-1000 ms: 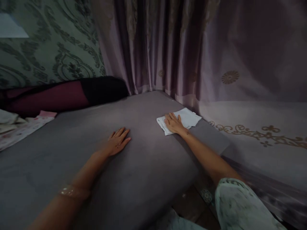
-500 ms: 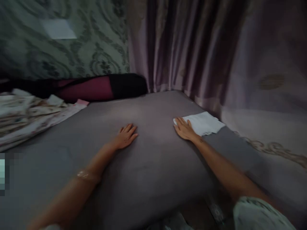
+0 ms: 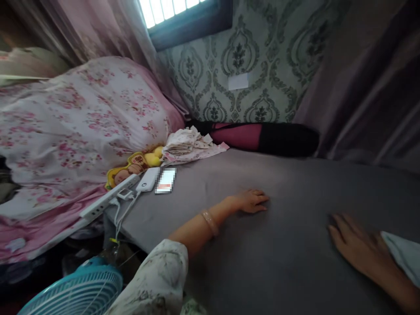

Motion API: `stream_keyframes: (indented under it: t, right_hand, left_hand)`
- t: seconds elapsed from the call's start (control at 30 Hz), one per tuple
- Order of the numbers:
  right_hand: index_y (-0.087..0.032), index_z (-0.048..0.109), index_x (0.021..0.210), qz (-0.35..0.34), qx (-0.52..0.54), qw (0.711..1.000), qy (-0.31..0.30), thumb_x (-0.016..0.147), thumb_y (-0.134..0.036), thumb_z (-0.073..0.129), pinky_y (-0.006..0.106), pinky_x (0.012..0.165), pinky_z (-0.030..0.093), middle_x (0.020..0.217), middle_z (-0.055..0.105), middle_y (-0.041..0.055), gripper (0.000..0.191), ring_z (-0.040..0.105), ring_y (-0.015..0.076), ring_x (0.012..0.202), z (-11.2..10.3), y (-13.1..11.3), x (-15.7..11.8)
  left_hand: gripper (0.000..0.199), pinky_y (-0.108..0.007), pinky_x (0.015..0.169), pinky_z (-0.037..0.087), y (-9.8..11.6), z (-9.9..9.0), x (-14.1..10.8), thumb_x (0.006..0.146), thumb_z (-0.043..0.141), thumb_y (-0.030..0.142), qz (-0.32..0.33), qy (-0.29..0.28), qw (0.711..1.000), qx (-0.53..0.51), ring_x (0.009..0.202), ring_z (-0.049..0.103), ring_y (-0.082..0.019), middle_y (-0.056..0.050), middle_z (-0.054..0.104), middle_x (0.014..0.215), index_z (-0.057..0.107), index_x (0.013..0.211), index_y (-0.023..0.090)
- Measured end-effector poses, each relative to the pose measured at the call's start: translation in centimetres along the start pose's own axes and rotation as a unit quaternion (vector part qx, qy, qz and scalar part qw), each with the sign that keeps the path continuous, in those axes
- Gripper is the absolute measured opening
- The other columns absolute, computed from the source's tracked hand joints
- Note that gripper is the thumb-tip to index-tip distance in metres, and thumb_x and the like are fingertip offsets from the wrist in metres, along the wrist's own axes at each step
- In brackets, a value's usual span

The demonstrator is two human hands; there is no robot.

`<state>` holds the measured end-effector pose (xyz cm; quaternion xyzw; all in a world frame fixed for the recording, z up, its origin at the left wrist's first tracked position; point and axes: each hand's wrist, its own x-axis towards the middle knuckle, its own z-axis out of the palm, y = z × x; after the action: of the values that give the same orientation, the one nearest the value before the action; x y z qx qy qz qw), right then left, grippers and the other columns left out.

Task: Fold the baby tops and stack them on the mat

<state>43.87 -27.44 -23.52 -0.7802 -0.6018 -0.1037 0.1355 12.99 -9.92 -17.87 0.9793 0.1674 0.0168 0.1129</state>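
Note:
Flat on the grey sheet-covered surface (image 3: 295, 262) rests my left hand (image 3: 252, 201), fingers apart and holding nothing, with a bangle on its wrist. To its right, my right hand (image 3: 349, 238) lies on the same sheet, open and slightly blurred. A white folded cloth (image 3: 405, 256) sits just beyond the right hand, partly cut off by the frame's edge; whether the hand touches it I cannot tell. Past my left hand is a pile of patterned fabric (image 3: 187, 144).
A power strip (image 3: 111, 197), a white power bank (image 3: 150, 179) and a blurred-out phone (image 3: 166, 180) lie at the left edge. Below is a blue fan (image 3: 82, 288). A black and magenta roll (image 3: 285, 139) lies along the wall. Floral bedding (image 3: 82, 118) rises at left.
The view has swung left, bringing in the window, bedding, power strip and fan. My right hand was by the edge of the white cloth; it now lies on the sheet left of it.

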Motion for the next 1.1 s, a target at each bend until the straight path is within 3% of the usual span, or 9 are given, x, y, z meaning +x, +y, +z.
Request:
stream_keyframes:
  t: [0.17, 0.33, 0.43, 0.57, 0.67, 0.77, 0.93, 1.1]
  right_hand:
    - [-0.006, 0.05, 0.136, -0.051, 0.045, 0.995, -0.072, 0.088, -0.05, 0.014, 0.054, 0.109, 0.03, 0.146, 0.043, 0.0181, 0.075, 0.038, 0.0318, 0.135, 0.2, -8.6, 1.4]
    - [-0.01, 0.047, 0.139, -0.094, 0.053, 0.991, -0.084, 0.091, -0.05, 0.013, 0.054, 0.112, 0.026, 0.15, 0.038, 0.0144, 0.071, 0.033, 0.0296, 0.139, 0.8, -12.6, 1.6]
    - [-0.011, 0.045, 0.141, -0.104, 0.044, 0.991, -0.072, 0.092, -0.05, 0.012, 0.055, 0.113, 0.023, 0.15, 0.038, 0.0142, 0.071, 0.032, 0.0295, 0.14, 1.4, -13.1, 1.2]
    - [-0.011, 0.046, 0.14, -0.111, 0.036, 0.992, -0.055, 0.093, -0.05, 0.012, 0.056, 0.113, 0.023, 0.149, 0.04, 0.0147, 0.071, 0.033, 0.0301, 0.139, 1.8, -13.0, 1.0]
    - [-0.012, 0.047, 0.14, -0.114, 0.039, 0.992, -0.049, 0.092, -0.05, 0.012, 0.056, 0.113, 0.024, 0.148, 0.041, 0.0142, 0.07, 0.034, 0.0301, 0.139, 1.8, -12.9, 0.9]
    - [-0.013, 0.048, 0.14, -0.116, 0.04, 0.991, -0.048, 0.092, -0.051, 0.014, 0.056, 0.112, 0.024, 0.148, 0.041, 0.0135, 0.07, 0.034, 0.03, 0.139, 1.7, -13.0, 0.9]
    - [-0.013, 0.049, 0.139, -0.111, 0.04, 0.992, -0.043, 0.093, -0.051, 0.015, 0.056, 0.112, 0.024, 0.148, 0.042, 0.0133, 0.069, 0.034, 0.0299, 0.139, 1.2, -13.3, 0.8]
    - [-0.013, 0.049, 0.139, -0.108, 0.038, 0.992, -0.049, 0.094, -0.049, 0.014, 0.055, 0.112, 0.024, 0.148, 0.042, 0.0125, 0.067, 0.034, 0.0289, 0.139, 0.9, -13.4, 0.8]
  left_hand:
    - [0.037, -0.028, 0.097, 0.043, -3.5, -1.0, -2.6, 0.095, 0.045, 0.031, -0.03, 0.036, 0.998, -0.049, 0.113, 0.058, -0.019, -0.014, 0.06, 0.126, 0.058, 0.124, 0.012]
    - [0.029, -0.028, 0.086, 0.048, -8.4, -3.5, -7.0, 0.09, 0.048, 0.024, -0.186, 0.128, 0.972, -0.061, 0.095, 0.063, -0.018, -0.011, 0.069, 0.108, 0.065, 0.111, 0.014]
    - [0.027, -0.029, 0.085, 0.048, -11.5, -5.7, -10.4, 0.088, 0.049, 0.022, -0.285, 0.201, 0.936, -0.05, 0.092, 0.064, -0.018, -0.01, 0.071, 0.101, 0.069, 0.103, 0.014]
    - [0.028, -0.033, 0.084, 0.047, -15.1, -9.3, -14.9, 0.086, 0.046, 0.019, -0.426, 0.295, 0.856, -0.002, 0.092, 0.063, -0.022, -0.012, 0.071, 0.098, 0.071, 0.097, 0.013]
    - [0.032, -0.036, 0.092, 0.043, -17.3, -11.7, -17.5, 0.085, 0.044, 0.017, -0.484, 0.349, 0.799, 0.071, 0.102, 0.058, -0.025, -0.013, 0.068, 0.104, 0.071, 0.102, 0.013]
    - [0.034, -0.042, 0.094, 0.04, -18.9, -13.5, -19.3, 0.083, 0.046, 0.018, -0.534, 0.363, 0.753, 0.125, 0.107, 0.053, -0.03, -0.017, 0.063, 0.112, 0.072, 0.105, 0.013]
    - [0.031, -0.053, 0.095, 0.035, -20.8, -14.4, -20.1, 0.085, 0.049, 0.027, -0.562, 0.329, 0.743, 0.155, 0.119, 0.042, -0.039, -0.018, 0.054, 0.128, 0.073, 0.1, 0.014]
    - [0.033, -0.056, 0.093, 0.034, -21.9, -14.4, -19.6, 0.086, 0.048, 0.031, -0.588, 0.276, 0.748, 0.139, 0.118, 0.041, -0.04, -0.02, 0.059, 0.122, 0.071, 0.097, 0.011]
